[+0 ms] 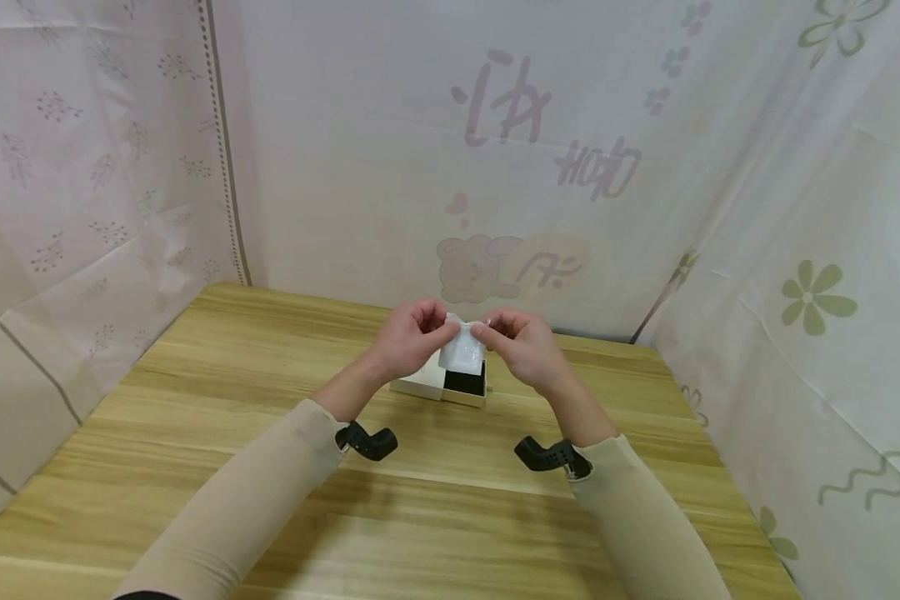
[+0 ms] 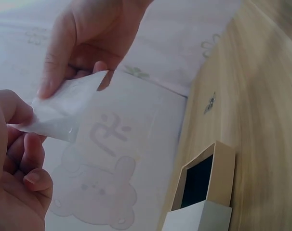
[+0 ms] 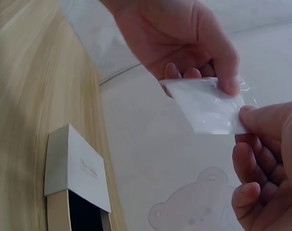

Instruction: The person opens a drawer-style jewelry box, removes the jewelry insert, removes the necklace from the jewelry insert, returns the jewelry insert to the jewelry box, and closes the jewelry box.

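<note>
Above the table, both hands hold a small white plastic pouch (image 1: 463,354) by its upper edge. My left hand (image 1: 411,337) pinches one top corner between thumb and fingers. The other top corner is pinched by my right hand (image 1: 523,346). The pouch (image 3: 204,108) looks translucent and creased; its contents cannot be made out. Just below and behind it on the table lies a drawer-style box, with a white sleeve (image 3: 81,166) and a cream tray (image 2: 223,175) slid partly out. The tray's inside (image 2: 198,180) is black.
The box stands on a wood-grain table (image 1: 420,517). A small dark item (image 2: 210,102) lies on the tabletop beyond the tray; its kind is unclear. Printed curtains (image 1: 345,150) hang around the table. Black camera mounts (image 1: 543,454) project from both wrists.
</note>
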`<state>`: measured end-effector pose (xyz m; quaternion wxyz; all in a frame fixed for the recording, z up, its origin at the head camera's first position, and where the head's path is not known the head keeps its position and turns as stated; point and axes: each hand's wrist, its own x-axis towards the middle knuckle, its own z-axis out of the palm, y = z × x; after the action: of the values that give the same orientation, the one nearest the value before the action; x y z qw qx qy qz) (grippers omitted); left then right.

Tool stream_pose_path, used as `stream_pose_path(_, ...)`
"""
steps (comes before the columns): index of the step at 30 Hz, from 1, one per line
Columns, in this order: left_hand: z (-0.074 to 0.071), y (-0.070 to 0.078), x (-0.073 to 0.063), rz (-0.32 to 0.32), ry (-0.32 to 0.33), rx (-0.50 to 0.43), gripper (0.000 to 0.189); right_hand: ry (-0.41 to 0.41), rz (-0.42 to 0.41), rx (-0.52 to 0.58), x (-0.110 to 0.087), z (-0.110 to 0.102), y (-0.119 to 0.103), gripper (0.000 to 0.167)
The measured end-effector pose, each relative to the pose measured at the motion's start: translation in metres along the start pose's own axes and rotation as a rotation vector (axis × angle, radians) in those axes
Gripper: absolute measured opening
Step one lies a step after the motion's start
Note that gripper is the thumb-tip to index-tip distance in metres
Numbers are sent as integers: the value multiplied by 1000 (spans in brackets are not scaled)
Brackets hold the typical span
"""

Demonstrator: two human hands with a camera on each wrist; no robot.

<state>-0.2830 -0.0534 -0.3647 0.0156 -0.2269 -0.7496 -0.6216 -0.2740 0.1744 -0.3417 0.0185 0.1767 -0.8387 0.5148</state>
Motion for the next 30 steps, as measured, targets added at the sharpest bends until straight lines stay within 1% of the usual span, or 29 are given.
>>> stream_pose_path(1,0,0,0,-2,-1,3,14,1,-18,-11,0,0,-1,24)
stream_pose_path(3,-1,1,1,-6,0,9,15,14,-26,-8,0,0,-1,24)
stream_pose_path(8,-2,0,2,-18,7,6,15,26,-2,54,1,0,-3,25)
stream_pose_path(10,-3,-1,2,-23,10,5,15,19,7,73,1,2,-4,25)
stream_pose_path(12,-3,-1,2,-17,5,13,16,6,7,68,1,3,-4,25)
stream_pose_path(16,-3,0,0,17,-18,53,20,-18,-20,20,1,5,-5,24)
stream_pose_path(20,-5,0,-1,59,-46,110,23,-26,-70,-45,0,6,-6,19)
stream_pose_path(22,-6,0,-2,82,-57,147,23,-17,-72,-89,0,6,-6,17)
stream_pose_path(24,-6,0,-2,97,-66,180,24,-17,-58,-118,0,5,-6,16)
stream_pose_path(27,-7,-4,-3,77,-76,195,23,-22,-3,-155,0,4,-6,19)
stream_pose_path(30,-7,-7,-1,41,-73,184,20,-33,26,-186,1,1,-7,21)
